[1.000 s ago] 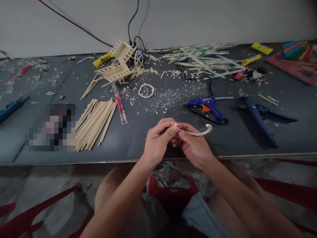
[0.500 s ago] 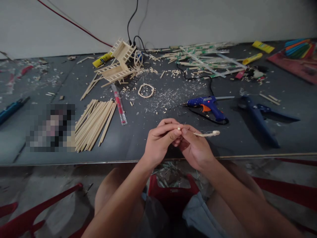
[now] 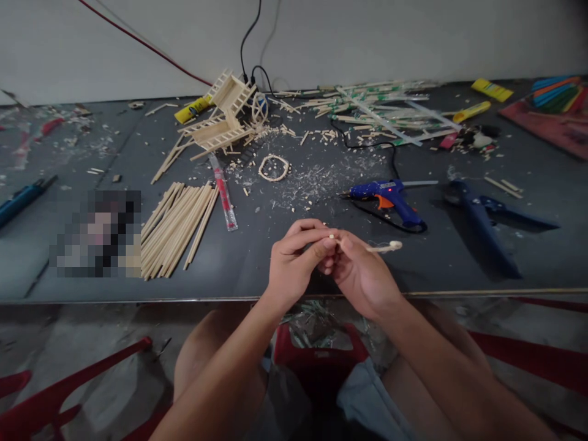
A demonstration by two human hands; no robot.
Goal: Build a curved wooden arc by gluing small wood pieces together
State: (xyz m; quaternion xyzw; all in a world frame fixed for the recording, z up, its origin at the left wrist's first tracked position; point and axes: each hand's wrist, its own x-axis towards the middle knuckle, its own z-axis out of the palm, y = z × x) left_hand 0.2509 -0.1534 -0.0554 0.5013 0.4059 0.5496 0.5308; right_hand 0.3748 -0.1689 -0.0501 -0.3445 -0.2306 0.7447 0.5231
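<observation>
Close together above the table's front edge, both my hands are closed on small pale wooden pieces. The thumb and forefinger of my left hand (image 3: 294,260) pinch a short wooden stick piece (image 3: 331,237), of which only the end shows. My right hand (image 3: 365,272) grips a thin wooden strip (image 3: 388,248); it sticks out to the right, with a rounded lump at its tip and fine glue threads. Whether the two pieces touch is hidden by my fingers. Beyond my right hand lies a blue hot glue gun (image 3: 386,197), its small red light on.
Left of my hands lie a bundle of wooden sticks (image 3: 177,229) and a red-marked plastic sleeve (image 3: 223,193). Behind are a small wooden ring (image 3: 274,168) and a stick-built model (image 3: 220,116). Blue cutters (image 3: 491,223) rest at right. Scraps litter the dark table (image 3: 257,257).
My right thumb has lifted and shifted slightly, and the wooden strip has drawn a little to the left. The left hand keeps its pinch. The camera view has moved slightly.
</observation>
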